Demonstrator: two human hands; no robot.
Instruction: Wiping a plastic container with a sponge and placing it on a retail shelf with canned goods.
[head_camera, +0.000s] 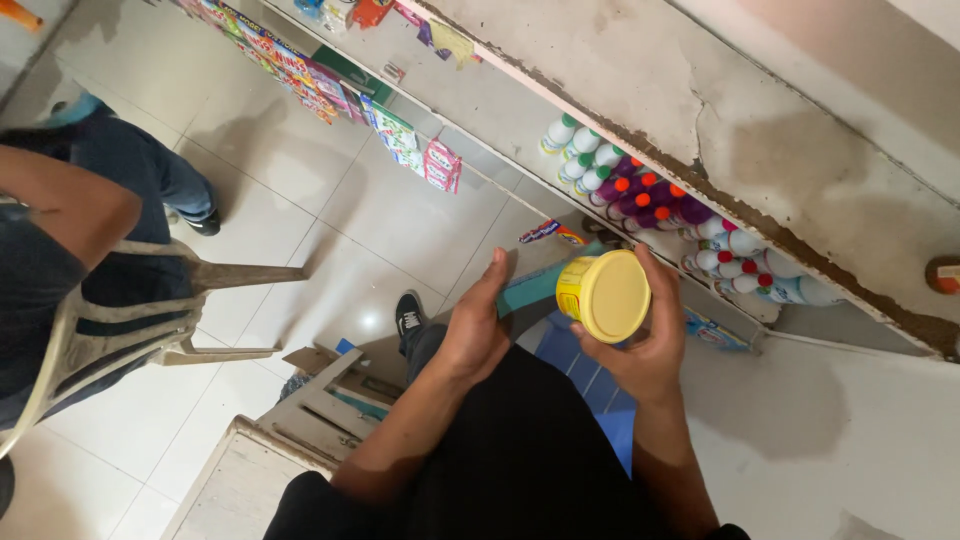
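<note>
A yellow round tub with a yellow lid (606, 295) is gripped by my right hand (648, 340), whose fingers curl around its far side and bottom. My left hand (478, 322) is held flat and upright just left of the tub, fingers together, a small gap away from it. Behind the left hand's fingertips lies a teal flat box (535, 285). Both hands are in front of my black shirt, above a shelf of goods.
White bottles with green, orange and red caps and purple bottles (640, 200) stand on a lower shelf under a worn concrete ledge (760, 150). Colourful packets (400, 135) line the shelf further left. A seated person on a plastic chair (120, 320) is at left on the tiled floor.
</note>
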